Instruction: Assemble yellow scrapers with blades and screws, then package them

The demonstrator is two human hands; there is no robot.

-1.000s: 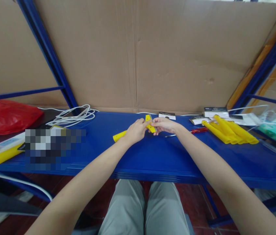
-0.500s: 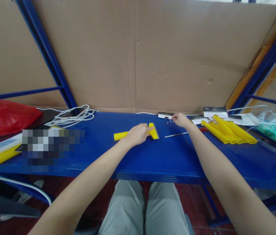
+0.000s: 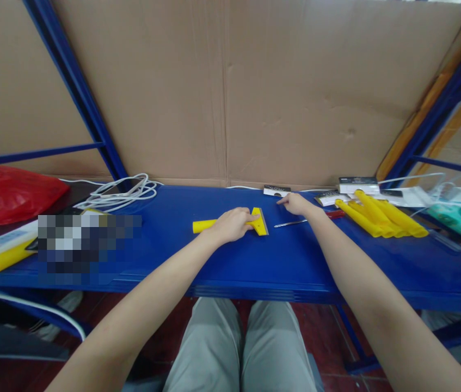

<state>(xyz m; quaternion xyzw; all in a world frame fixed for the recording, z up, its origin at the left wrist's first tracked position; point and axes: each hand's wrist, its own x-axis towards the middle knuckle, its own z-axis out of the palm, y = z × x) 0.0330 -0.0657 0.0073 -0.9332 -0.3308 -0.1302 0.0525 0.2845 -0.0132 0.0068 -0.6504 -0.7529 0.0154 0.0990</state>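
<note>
My left hand (image 3: 233, 225) is wrapped round a yellow scraper (image 3: 260, 222), whose metal blade edge faces right and whose handle end sticks out to the left. On the blue table (image 3: 254, 261), my right hand (image 3: 294, 203) has its index finger pointing left onto the surface, the other fingers curled; anything tiny under the fingertips is too small to make out. Just behind it lies a small black and white box (image 3: 276, 190). A screwdriver (image 3: 334, 215) with a red handle lies partly behind my right wrist, its metal shaft pointing left.
Several yellow handles (image 3: 381, 215) lie to the right, by black and white packets (image 3: 358, 185) and a green pack (image 3: 459, 220). A coiled white cable (image 3: 132, 193) and a red bag (image 3: 13, 196) are at the left. Cardboard (image 3: 226, 98) stands behind the table.
My right hand has shifted slightly left and forward over the small bits, its fingers changing from a pinch to a pointing finger. The scraper in my left hand has moved slightly right.
</note>
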